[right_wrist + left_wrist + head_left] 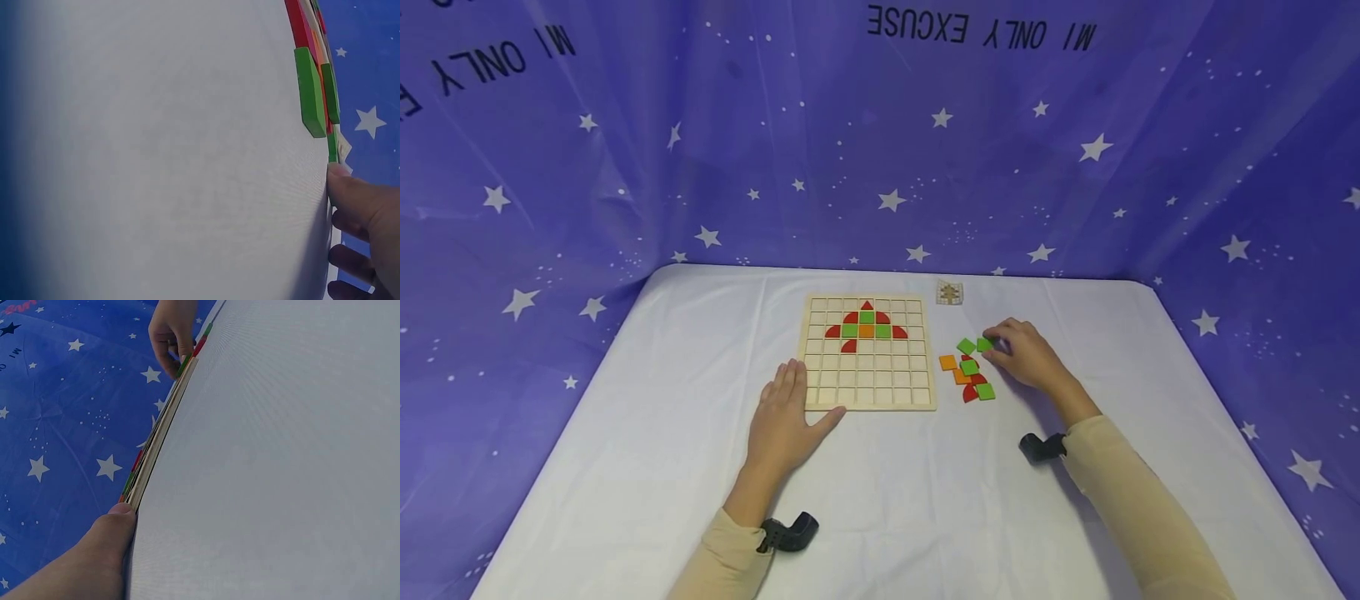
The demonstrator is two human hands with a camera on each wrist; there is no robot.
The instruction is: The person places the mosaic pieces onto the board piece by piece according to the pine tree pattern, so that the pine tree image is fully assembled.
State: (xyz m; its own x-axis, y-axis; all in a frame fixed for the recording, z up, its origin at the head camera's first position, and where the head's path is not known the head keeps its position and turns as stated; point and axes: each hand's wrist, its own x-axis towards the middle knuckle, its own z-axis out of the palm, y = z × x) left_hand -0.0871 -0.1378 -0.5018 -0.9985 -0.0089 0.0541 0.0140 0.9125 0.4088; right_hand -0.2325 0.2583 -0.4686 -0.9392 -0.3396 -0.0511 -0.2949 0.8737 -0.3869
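Note:
A square wooden grid board lies on the table. Red, green and orange tiles form a pattern in its upper half, with an orange square at the middle. My left hand rests at the board's lower left corner, fingers straight along the left side and thumb at the near edge. To the right of the board, my right hand pinches a green square tile at the far end of a loose pile. In the right wrist view the thumb presses on that tile.
The pile holds green squares, orange squares such as one orange tile, and red quarter-rounds such as one red piece. A small pattern card lies beyond it. A starry purple curtain hangs behind the white table.

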